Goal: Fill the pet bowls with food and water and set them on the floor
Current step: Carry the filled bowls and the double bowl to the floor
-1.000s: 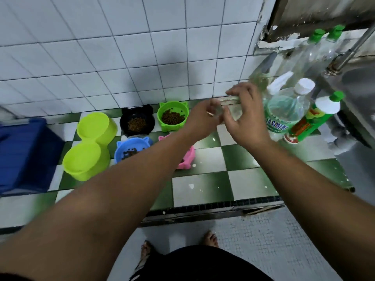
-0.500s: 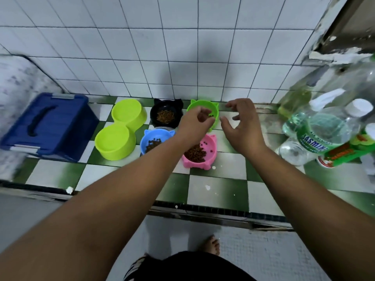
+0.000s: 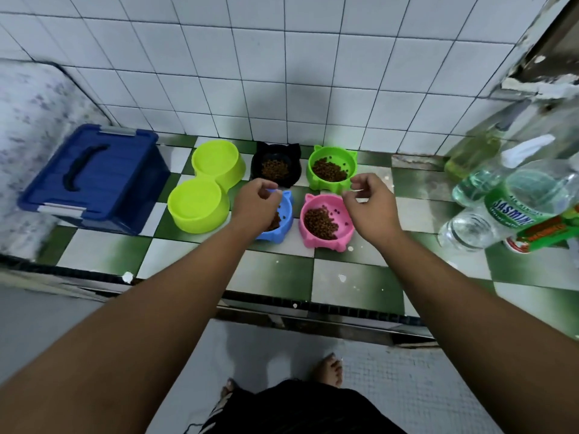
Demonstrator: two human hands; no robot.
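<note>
Several pet bowls stand on a green-and-white checkered ledge point(image 3: 354, 283). Kibble fills the black bowl point(image 3: 260, 158), the green bowl point(image 3: 315, 181) and the pink bowl point(image 3: 326, 243). The blue bowl point(image 3: 287, 211) also holds kibble and is half hidden under my left hand point(image 3: 255, 203), whose fingers curl loosely over its rim. A lime double bowl point(image 3: 200, 221) at the left looks dry and has no food in it. My right hand point(image 3: 369, 205) hovers between the green and pink bowls, fingers apart and holding nothing.
A blue lidded box point(image 3: 94, 177) sits at the ledge's left end. On the right stand a clear water bottle with a green label point(image 3: 507, 208), a spray bottle of yellowish liquid point(image 3: 470, 151) and a green bottle point(image 3: 551, 233). My bare feet point(image 3: 329, 369) are on the floor below the ledge.
Both hands let go of the bottle at the right and moved left and down over the bowls. The view swung left with them.
</note>
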